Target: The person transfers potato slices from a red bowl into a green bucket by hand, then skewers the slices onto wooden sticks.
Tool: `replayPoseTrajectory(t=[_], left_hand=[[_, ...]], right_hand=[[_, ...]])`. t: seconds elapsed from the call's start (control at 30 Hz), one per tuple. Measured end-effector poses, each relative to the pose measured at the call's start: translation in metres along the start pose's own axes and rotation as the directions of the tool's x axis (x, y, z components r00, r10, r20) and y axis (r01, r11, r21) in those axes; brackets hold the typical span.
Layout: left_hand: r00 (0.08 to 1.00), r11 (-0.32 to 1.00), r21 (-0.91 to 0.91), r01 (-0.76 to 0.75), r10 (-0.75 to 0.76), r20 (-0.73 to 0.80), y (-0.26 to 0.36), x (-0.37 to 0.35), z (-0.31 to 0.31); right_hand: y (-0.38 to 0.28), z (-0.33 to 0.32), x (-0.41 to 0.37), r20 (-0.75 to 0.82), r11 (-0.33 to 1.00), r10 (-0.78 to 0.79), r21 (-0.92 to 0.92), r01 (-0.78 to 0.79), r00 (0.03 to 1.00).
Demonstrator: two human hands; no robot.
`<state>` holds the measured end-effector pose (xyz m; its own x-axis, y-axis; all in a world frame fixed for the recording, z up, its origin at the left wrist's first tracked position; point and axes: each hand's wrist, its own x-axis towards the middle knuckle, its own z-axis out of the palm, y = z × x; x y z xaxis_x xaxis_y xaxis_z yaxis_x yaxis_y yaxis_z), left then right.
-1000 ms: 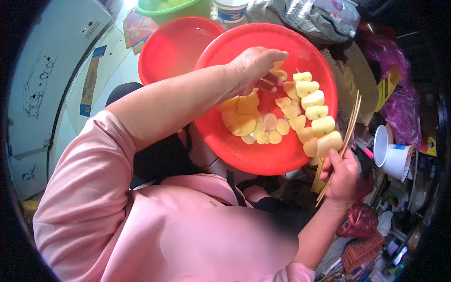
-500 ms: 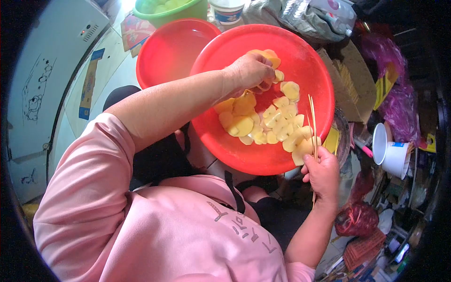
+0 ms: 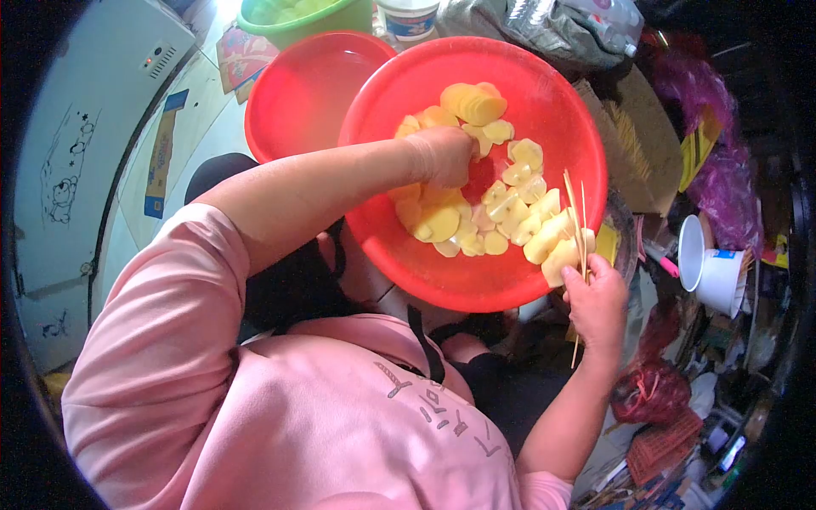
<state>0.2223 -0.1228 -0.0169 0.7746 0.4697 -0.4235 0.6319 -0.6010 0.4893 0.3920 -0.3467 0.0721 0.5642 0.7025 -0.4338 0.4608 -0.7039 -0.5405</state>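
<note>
Inside the large red basin (image 3: 476, 293), my left hand (image 3: 450, 155) reaches down among pale yellow slices that look like potato. Its back faces me and the fingers are hidden, so what they hold, if anything, does not show. A stack of slices (image 3: 476, 102) lies just beyond it, and more loose slices (image 3: 438, 217) lie nearer me. Over the basin's right rim, my right hand (image 3: 595, 302) is closed around several thin bamboo skewers (image 3: 571, 200). A row of threaded slices (image 3: 548, 234) runs from this hand back into the basin.
A smaller red basin (image 3: 276, 119) stands at the left, with a green tub (image 3: 310, 25) and a white bucket (image 3: 408, 21) behind. On the right are cardboard (image 3: 637, 153), a white container (image 3: 718, 280) and a red mesh bag (image 3: 650, 393).
My left hand has moved down and left from the stack of slices, uncovering it. My right hand has shifted slightly right with the skewers and threaded slices.
</note>
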Motion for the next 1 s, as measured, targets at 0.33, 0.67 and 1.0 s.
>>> replayPoseTrajectory(t=[0.33,0.67,1.0], left_hand=[[0.917,0.731,0.56,-0.39,0.361,0.167,0.008,-0.02,0.031],[0.951,0.749,0.596,-0.291,0.294,0.095,0.021,-0.027,0.041],[0.979,0.95,0.242,-0.2,0.185,0.083,0.016,-0.029,-0.007]], right_hand=[[-0.011,-0.011,-0.01,-0.016,0.99,0.027,-0.136,-0.028,1.0],[0.002,-0.012,-0.014,-0.128,0.996,-0.087,-0.023,0.085,0.988],[-0.02,0.021,-0.027,0.196,0.851,-0.133,0.525,0.01,0.972]])
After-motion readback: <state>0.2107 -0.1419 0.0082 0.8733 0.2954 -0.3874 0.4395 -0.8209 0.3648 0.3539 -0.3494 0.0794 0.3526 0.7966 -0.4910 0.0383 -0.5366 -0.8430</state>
